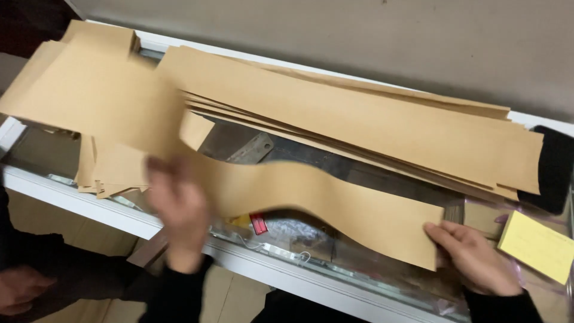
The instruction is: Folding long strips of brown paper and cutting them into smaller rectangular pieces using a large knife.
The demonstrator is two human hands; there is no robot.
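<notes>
Head view: a long strip (pixel 311 197) of thin brown card hangs between the person's two hands, just above a glass-topped case (pixel 89 206) with a white frame. The strip sags and ripples along its length, so it looks light and floppy, stiff enough to keep an edge but quick to crease if bent sharply. It likely handles best held at both ends, as now, or supported under the middle; a one-ended hold would probably let it droop and fold.

The right hand (pixel 475 257) sits at the strip's near right corner, fingers stretched fairly flat along the edge, thumb hidden under the card; it seems to pinch the corner lightly. The left hand (pixel 179 212) is blurred with motion at the strip's left part, fingers curled toward the card; whether it grips or only touches, I cannot tell.

Behind the strip, a stack (pixel 359 119) of like strips lies across the case top, running from far left to right, edges fanned and uneven. More cut pieces (pixel 113 167) pile at the left, some hanging over the near edge. A yellow pad (pixel 535 245) lies at the right, near the right hand, and a black object (pixel 556 167) sits beyond it.

Inside the case, under the glass, are a grey metal part (pixel 251 148), a small red item (pixel 259 223) and what looks like clear plastic wrapping; the rest is too dim to make out.
</notes>
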